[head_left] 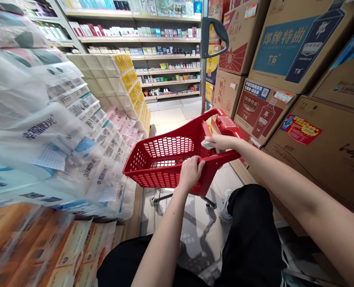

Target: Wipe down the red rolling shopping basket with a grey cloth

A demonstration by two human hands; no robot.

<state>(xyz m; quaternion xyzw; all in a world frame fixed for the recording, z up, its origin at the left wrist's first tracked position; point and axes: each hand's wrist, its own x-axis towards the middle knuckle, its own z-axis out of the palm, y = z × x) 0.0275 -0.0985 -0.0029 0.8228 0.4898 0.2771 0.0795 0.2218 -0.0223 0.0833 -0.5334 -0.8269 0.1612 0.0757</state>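
A red plastic shopping basket on wheels (161, 159) stands in a narrow aisle in front of me, and nothing shows inside it. My left hand (190, 172) is closed over the basket's near rim. My right hand (221, 141) is closed on a small white crumpled tissue or cloth (206, 143) and rests against the basket's right rim near the red handle (227, 124). My legs in black trousers and a light sneaker (225, 205) show below.
Stacked packs of tissue paper (60, 131) fill the left side close to the basket. Large brown cartons (284, 79) are piled on the right. A dark trolley handle (214, 36) sticks up ahead. Shelves of small goods (153, 48) stand at the aisle's far end.
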